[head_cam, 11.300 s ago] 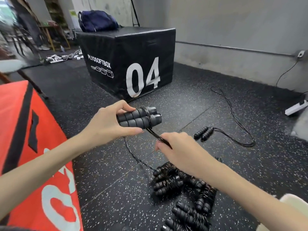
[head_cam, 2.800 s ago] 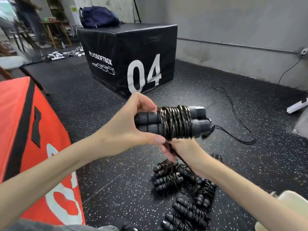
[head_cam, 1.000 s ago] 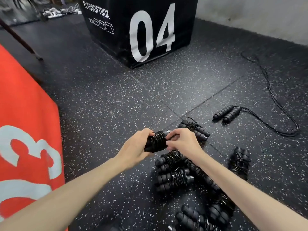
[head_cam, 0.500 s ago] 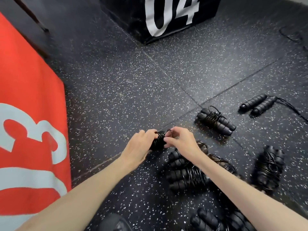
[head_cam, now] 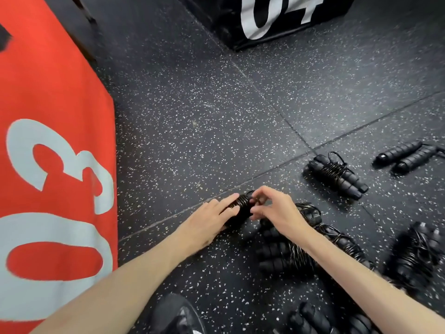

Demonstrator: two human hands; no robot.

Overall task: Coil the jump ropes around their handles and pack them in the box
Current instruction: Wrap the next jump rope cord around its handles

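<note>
red padded box with a pale "03" (head_cam: 55, 165) fills frame left | black padded box marked "04" (head_cam: 272, 18) top centre | black coiled jump rope bundle (head_cam: 240, 208) frame centre, low over speckled floor | left hand (head_cam: 212, 220) grips it | right hand (head_cam: 274, 210) pinches its cord

A red block (head_cam: 55, 141) marked 03 stood left; a black box (head_cam: 277, 18) marked 04 sat on the speckled floor (head_cam: 204, 121).

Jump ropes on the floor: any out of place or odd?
One: the pair of handles at far right lies bare, its rope unwound, trailing off frame. The bundle beside it is coiled, as is the one under both hands.
</note>
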